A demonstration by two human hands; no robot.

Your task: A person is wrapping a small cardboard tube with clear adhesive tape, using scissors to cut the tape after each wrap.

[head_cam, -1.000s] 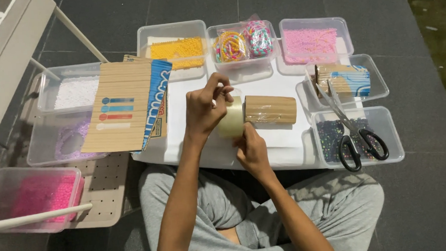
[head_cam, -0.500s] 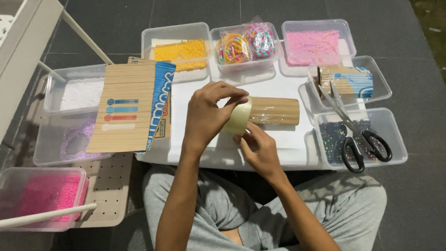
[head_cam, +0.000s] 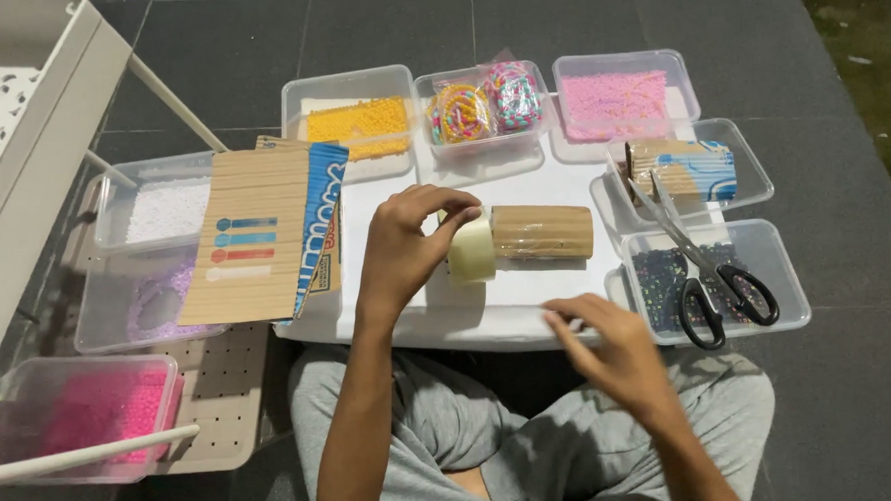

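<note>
Head view: my left hand grips a tape roll, fingers clamped on it from above, held just over the white tray. The roll touches the end of a cardboard tube lying on its side on that tray. My right hand is open, fingers spread, holding nothing, hovering near the tray's front edge, apart from the roll. Scissors lie across the clear boxes on the right, over the dark beads box. Behind: yellow beads box, coloured bands box, pink beads box. A flat cardboard sheet lies left of the tray. I sit cross-legged, grey trousers below
</note>
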